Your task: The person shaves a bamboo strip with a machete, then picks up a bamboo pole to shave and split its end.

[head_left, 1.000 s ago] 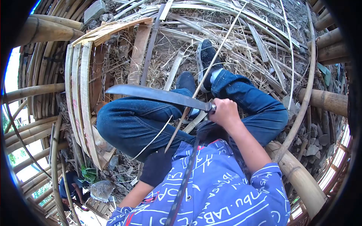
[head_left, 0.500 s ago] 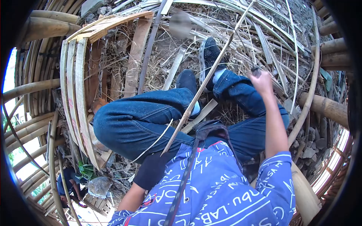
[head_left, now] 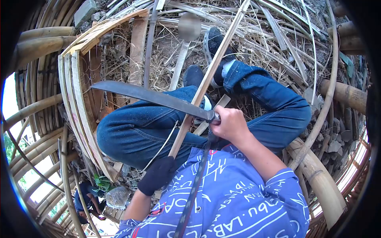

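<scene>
My left hand (head_left: 158, 175), in a black glove, is closed round the lower end of a long split bamboo strip (head_left: 212, 71). The strip slants up and away between my bent legs, past my dark shoes. In my bare right hand (head_left: 232, 125) I grip the short handle of a machete. Its long dark blade (head_left: 154, 95) points left and crosses over the strip, above my left knee. A thin pale sliver (head_left: 162, 144) lies across my jeans beside the strip.
A slatted wooden crate (head_left: 75, 95) stands on its side at left. Cut bamboo strips (head_left: 274, 37) and shavings litter the ground ahead. A thick bamboo pole (head_left: 319, 178) lies at right. Another person (head_left: 85, 196) is at lower left, beyond bamboo bars.
My right hand has come back from the far right toward my lap, bringing the machete across the strip. The strip has turned, showing a paler, broader face; my left hand still holds it.
</scene>
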The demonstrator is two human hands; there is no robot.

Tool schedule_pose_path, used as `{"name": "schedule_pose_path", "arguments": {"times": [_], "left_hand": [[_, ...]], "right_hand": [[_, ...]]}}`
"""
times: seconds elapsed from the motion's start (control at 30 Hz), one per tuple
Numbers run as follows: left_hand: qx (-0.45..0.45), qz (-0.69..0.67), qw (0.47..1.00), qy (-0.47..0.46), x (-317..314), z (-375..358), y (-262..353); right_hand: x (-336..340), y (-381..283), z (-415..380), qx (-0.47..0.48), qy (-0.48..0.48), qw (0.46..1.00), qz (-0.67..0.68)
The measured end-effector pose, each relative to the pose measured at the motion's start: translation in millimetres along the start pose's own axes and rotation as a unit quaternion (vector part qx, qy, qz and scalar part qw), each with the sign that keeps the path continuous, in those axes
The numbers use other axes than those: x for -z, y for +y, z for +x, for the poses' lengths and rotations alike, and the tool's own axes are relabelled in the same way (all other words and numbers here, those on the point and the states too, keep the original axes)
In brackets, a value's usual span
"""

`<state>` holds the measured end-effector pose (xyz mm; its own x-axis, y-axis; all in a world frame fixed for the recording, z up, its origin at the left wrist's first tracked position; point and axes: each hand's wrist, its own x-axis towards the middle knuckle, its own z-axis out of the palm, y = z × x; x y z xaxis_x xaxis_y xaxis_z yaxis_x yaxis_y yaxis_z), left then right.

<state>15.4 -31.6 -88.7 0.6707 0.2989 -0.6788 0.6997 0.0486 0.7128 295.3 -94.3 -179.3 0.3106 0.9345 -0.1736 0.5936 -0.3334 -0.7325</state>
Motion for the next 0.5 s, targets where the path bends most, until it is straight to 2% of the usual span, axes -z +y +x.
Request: {"name": "schedule_pose_path", "arguments": {"times": [0.07, 0.17, 0.23, 0.3, 0.43, 0.5], "left_hand": [[-0.113, 0.111, 0.986, 0.045, -3, 8, 7], [-0.052, 0.114, 0.992, 0.036, -8, 5, 1], [-0.048, 0.102, 0.992, 0.052, -10, 2, 6], [-0.044, 0.088, 0.993, 0.067, -12, 4, 14], [-0.084, 0.167, 0.978, 0.09, -9, 2, 12], [0.014, 0.084, 0.995, 0.042, -5, 3, 17]], "right_hand": [[3, -1, 6, -0.03, -0.022, 0.995, -0.095], [-2, 11, 14, -0.031, -0.036, 0.989, -0.142], [-3, 18, 18, 0.003, -0.006, 0.989, -0.15], [-4, 22, 22, 0.001, -0.03, 0.985, -0.173], [-7, 28, 28, 0.027, 0.01, 0.985, -0.172], [-5, 30, 30, 0.02, 0.011, 0.982, -0.186]]}}
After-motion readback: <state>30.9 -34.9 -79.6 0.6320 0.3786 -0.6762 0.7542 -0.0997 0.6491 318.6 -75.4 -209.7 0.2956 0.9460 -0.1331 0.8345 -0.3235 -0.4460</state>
